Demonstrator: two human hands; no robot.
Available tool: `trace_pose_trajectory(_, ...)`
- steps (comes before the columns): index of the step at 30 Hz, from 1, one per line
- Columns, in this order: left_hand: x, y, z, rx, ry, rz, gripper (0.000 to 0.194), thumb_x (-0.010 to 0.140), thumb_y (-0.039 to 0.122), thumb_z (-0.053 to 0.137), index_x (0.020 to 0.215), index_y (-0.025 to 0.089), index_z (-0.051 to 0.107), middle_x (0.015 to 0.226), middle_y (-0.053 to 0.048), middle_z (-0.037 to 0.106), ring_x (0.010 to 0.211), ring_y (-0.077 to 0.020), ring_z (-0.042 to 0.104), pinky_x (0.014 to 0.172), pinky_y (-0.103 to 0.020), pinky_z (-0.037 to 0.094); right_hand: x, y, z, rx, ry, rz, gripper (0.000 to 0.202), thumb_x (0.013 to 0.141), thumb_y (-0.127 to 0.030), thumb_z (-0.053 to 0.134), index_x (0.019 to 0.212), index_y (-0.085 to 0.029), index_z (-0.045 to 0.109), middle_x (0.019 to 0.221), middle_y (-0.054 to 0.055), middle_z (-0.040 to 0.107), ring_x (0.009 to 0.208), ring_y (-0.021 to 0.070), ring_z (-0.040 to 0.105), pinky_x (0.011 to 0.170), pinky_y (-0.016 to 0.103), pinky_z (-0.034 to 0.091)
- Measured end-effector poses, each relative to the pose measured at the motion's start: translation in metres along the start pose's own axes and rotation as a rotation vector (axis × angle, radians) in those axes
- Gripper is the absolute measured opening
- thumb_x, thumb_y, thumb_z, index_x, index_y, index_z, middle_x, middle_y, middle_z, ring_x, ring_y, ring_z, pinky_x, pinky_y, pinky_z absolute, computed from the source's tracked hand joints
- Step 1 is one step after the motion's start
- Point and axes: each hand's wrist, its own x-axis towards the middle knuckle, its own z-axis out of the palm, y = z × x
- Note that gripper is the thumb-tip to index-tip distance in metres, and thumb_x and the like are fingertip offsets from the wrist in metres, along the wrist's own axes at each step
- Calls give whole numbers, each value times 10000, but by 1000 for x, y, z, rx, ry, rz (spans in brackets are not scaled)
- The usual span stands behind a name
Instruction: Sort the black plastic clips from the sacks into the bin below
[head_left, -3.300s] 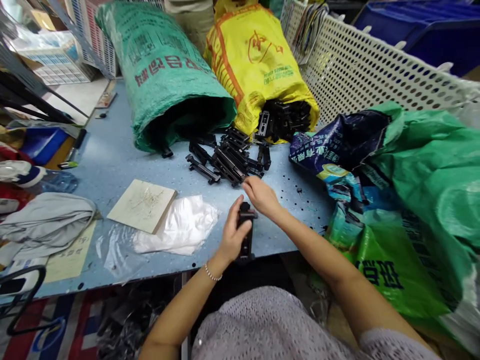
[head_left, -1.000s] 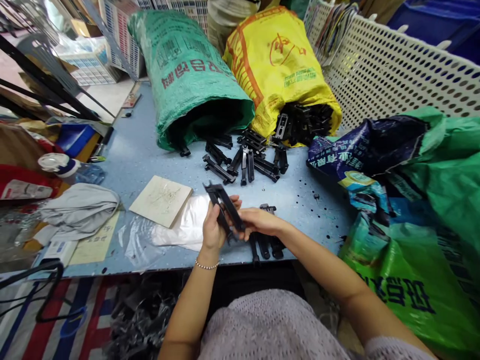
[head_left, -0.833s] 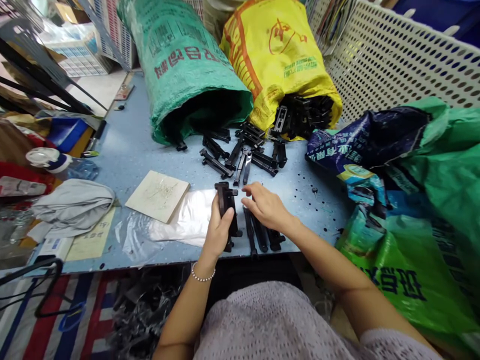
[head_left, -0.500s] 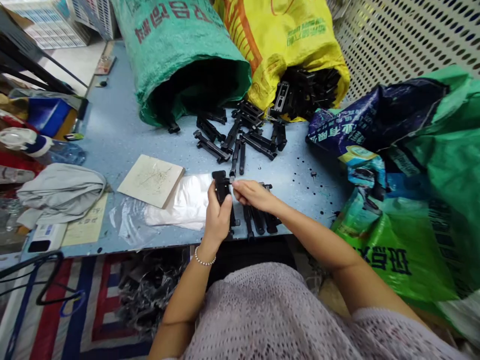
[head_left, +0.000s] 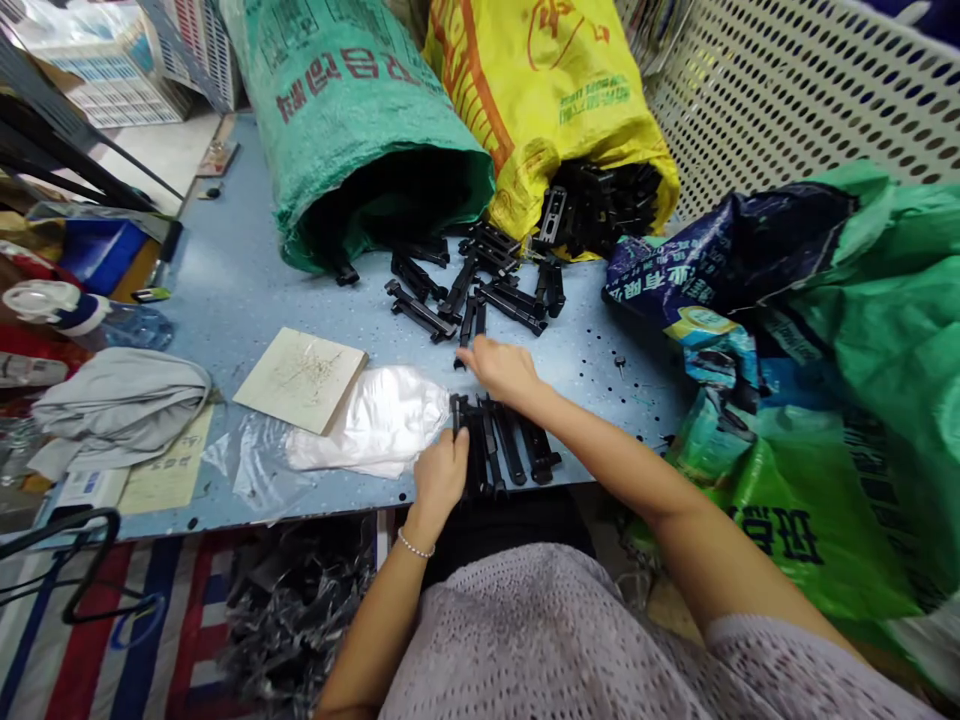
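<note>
My left hand (head_left: 441, 470) is closed at the near edge of the table, its thumb and fingers around a slim black plastic part (head_left: 458, 412). That part stands at the left end of a row of similar black parts (head_left: 510, 446), lying side by side along the edge. Farther forward, my right hand (head_left: 501, 372) has its fingers curled over the near end of another black part (head_left: 470, 325). The fingertips are partly hidden, but they appear to pinch it. Just beyond lies a loose pile of black parts (head_left: 424, 312).
A green woven sack (head_left: 375, 110) and a yellow sack (head_left: 555, 90) lie open behind the pile, with black parts spilling out. Left of my hands are clear plastic bags (head_left: 390, 415) and a pale square board (head_left: 304, 378). More sacks (head_left: 810, 400) crowd the right side.
My left hand has lowered the black part it held up to the row at the table edge. My right hand has left that part and moved forward to a loose one.
</note>
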Motion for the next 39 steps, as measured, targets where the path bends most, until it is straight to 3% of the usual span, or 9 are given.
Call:
trace_pose_trajectory(2, -1, 1, 3, 174, -5, -21, 501, 953, 563, 360, 891, 172, 669, 661, -109, 651, 710, -299, 671, 692, -399, 469, 31, 12, -11, 44, -67, 230, 542, 1009, -492, 325, 1185, -51, 585, 1056, 234, 699, 953, 313, 664, 727, 339, 434)
trace_pose_trajectory(5, 9, 4, -5, 111, 55, 5, 523, 940, 596, 379, 953, 169, 680, 757, -124, 679, 829, -308, 684, 771, -425, 485, 46, 22, -21, 134, -212, 254, 450, 983, -398, 372, 1029, -68, 675, 988, 198, 722, 924, 277, 667, 704, 301, 425)
trace_pose_trajectory(9, 28, 14, -25, -584, 129, 127, 596, 955, 592, 364, 1427, 232, 410, 1262, -137, 620, 1100, -242, 640, 938, -404, 490, -2, 9, -24, 266, -219, -9, 382, 979, -406, 393, 955, -145, 672, 845, 83, 721, 739, 183, 638, 621, 259, 384)
trace_pose_trajectory(12, 28, 30, -39, -886, 67, 167, 591, 966, 535, 412, 1495, 294, 305, 1395, -92, 548, 1284, -232, 535, 1080, -408, 418, -45, -2, -29, 339, -199, -271, 414, 1009, -470, 357, 925, -177, 637, 766, 41, 686, 664, 162, 592, 609, 259, 363)
trace_pose_trajectory(17, 8, 50, -50, -757, 34, 262, 529, 959, 442, 495, 1452, 267, 415, 1459, -66, 493, 1426, -258, 365, 1206, -435, 250, -49, 2, -36, 112, 201, -428, 457, 1027, -504, 299, 1007, -157, 595, 967, 124, 655, 846, 216, 568, 667, 297, 360)
trace_pose_trajectory(22, 8, 47, -51, -699, 142, 307, 484, 965, 421, 490, 1409, 231, 457, 1396, -85, 540, 1340, -253, 465, 1154, -412, 321, -39, -1, -23, 272, 65, -507, 494, 1058, -425, 206, 830, -169, 561, 755, 50, 607, 660, 148, 503, 620, 276, 314)
trace_pose_trajectory(30, 22, 24, -59, -564, 255, 215, 444, 972, 462, 432, 1336, 224, 519, 1246, -80, 628, 1162, -227, 578, 999, -337, 429, -104, -33, 4, 287, -228, -410, 363, 1024, -440, 362, 912, -179, 588, 852, 63, 677, 682, 172, 585, 583, 275, 298)
trace_pose_trajectory(34, 22, 5, -56, -47, 221, 55, 456, 974, 505, 356, 1155, 172, 609, 885, -113, 702, 871, -277, 671, 762, -357, 473, -74, -12, 3, 360, -315, -327, 453, 1041, -461, 285, 859, -206, 613, 815, 38, 686, 710, 174, 604, 654, 278, 370)
trace_pose_trajectory(39, 17, 5, -25, 340, -20, -56, 536, 986, 477, 297, 1336, 115, 480, 828, -174, 724, 787, -342, 704, 679, -388, 468, 21, 46, -19, -36, 195, 154, 414, 1017, -274, 290, 1317, -86, 506, 1265, 226, 589, 1128, 317, 503, 867, 391, 363)
